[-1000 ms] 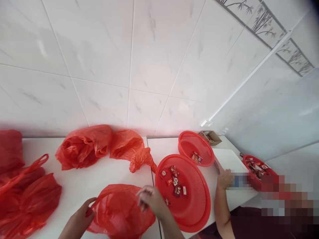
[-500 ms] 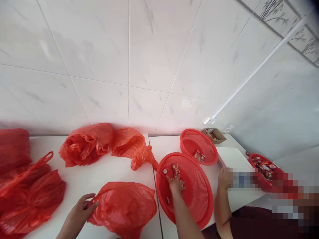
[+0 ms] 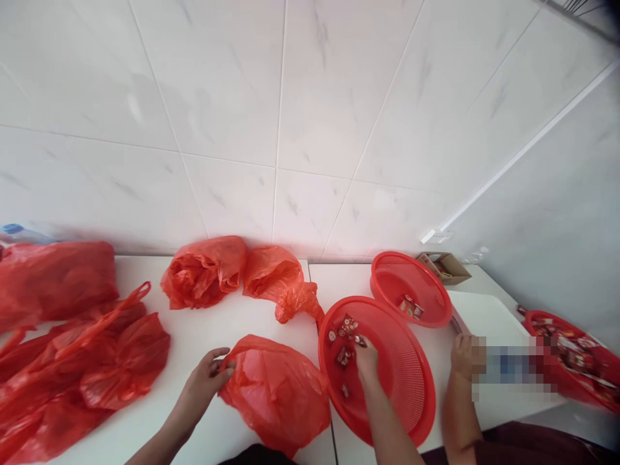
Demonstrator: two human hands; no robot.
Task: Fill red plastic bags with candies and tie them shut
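Near the front edge of the table [image 3: 227, 323], left hand [image 3: 206, 381] still pinches the red bag [image 3: 276, 394] at its rim, fingers curled. Right hand [image 3: 367, 356], over that bag a second ago, now lies in the big basket [image 3: 409, 384], fingers bent onto packets [image 3: 345, 355]; grip unclear.

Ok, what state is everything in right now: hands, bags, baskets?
Near bag: full, lying on table.
Left hand: pinching that bag's edge.
Big basket: few packets inside.
Right hand: down on those packets, grasp unclear.
Small basket: few packets inside.
Far-right basket: heaped with packets.
Cardboard box: open.
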